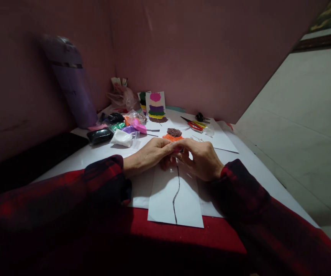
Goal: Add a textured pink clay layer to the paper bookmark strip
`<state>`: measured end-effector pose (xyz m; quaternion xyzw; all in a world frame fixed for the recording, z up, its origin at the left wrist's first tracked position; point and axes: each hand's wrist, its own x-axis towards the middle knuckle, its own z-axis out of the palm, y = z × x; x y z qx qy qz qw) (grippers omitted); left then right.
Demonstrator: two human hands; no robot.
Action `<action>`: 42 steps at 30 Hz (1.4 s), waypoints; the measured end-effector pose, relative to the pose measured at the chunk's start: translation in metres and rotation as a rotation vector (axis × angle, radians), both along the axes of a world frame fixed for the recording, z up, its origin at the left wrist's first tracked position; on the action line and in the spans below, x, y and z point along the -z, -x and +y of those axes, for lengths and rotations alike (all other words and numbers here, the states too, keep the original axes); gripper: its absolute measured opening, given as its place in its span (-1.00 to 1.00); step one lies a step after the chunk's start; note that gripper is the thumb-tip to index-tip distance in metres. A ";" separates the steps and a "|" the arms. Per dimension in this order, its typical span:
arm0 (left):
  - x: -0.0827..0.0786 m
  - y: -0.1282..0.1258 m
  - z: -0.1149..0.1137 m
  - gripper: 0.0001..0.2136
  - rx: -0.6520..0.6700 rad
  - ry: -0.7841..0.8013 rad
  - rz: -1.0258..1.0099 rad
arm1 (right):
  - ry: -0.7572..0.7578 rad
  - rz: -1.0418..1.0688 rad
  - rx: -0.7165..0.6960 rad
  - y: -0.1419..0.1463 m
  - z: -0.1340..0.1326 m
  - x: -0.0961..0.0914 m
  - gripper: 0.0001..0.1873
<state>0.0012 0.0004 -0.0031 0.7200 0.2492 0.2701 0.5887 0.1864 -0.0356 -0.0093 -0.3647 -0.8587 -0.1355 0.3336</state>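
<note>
My left hand [152, 153] and my right hand [201, 155] meet over a white sheet of paper [162, 203]. The fingers of both are closed and pressed together; a small dark pinkish bit shows between them, too hidden to name. Beyond my fingertips, brown textured clay [174, 132] and a band of orange clay [171, 138] lie on the sheet, the orange partly covered by my hands. A wavy dark line [177, 188] runs down the paper towards me, and the sheet's near end hangs over the table edge.
Several bags of coloured clay [122, 138] lie at left, near a purple bottle [76, 84]. A card with coloured clay bands [156, 105] leans at the back. Red-handled scissors [195, 125] rest at right on white paper [223, 138]. A pink wall [200, 57] bounds the table.
</note>
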 end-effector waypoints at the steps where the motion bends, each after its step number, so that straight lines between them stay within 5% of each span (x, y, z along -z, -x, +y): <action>1: 0.000 0.000 0.000 -0.57 0.003 -0.002 0.001 | 0.002 0.001 -0.001 0.000 0.000 0.000 -0.80; 42: -0.001 0.000 -0.001 -0.53 0.029 0.000 -0.062 | -0.039 0.109 -0.026 0.001 -0.002 0.000 -0.85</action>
